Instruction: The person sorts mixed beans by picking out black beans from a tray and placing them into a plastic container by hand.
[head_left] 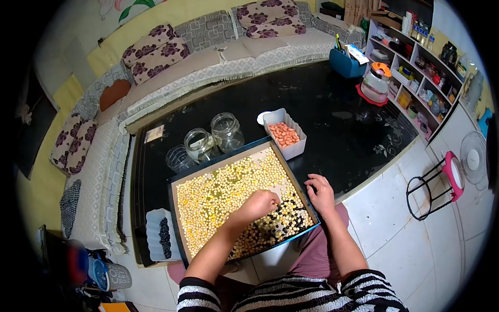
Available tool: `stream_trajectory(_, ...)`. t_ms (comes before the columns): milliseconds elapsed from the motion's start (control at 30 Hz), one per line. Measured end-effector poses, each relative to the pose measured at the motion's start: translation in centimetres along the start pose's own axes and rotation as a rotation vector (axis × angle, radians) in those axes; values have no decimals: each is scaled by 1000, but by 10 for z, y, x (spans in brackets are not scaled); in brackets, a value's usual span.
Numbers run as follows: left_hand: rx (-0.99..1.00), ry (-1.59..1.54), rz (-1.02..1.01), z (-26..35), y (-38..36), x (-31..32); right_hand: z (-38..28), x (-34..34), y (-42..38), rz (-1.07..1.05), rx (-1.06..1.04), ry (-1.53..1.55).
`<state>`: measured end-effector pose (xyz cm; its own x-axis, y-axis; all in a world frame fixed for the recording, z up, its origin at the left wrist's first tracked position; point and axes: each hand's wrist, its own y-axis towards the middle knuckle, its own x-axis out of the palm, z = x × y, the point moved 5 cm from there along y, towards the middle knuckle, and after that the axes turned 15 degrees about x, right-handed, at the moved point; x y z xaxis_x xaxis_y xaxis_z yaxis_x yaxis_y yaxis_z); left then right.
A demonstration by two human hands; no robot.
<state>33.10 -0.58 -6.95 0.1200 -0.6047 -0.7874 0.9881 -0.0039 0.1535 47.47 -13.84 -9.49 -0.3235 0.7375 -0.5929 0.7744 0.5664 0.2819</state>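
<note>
A shallow box (175, 218) with a dark rim holds many pale yellow beans (208, 192), with black beans (293, 213) mixed in at its lower right. Over that part of the box, my left hand (258, 204) is closed, fingertips down at the beans; what it pinches, if anything, is too small to make out. My right hand (320, 193) lies by the box's right edge, fingers apart, holding nothing. Beyond the box's upper right corner sits a white container (295, 151) of pinkish-red peanuts (283, 134). Left of the box, another white container (154, 236) holds black beans.
Glass jars (227, 135) stand behind the box on the black table (322, 112). Farther right are a blue holder (345, 65) and a jar with an orange lid (375, 83). A pink stool (453, 177) and a fan (473, 158) stand at right.
</note>
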Motion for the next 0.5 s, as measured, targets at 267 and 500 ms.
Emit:
stream_trajectory(267, -50, -48, -88, -4, 3, 8, -1, 0, 0, 6, 8, -1)
stream_trajectory(500, -87, -43, -130, -10, -2, 6, -1, 0, 0, 2, 12, -2)
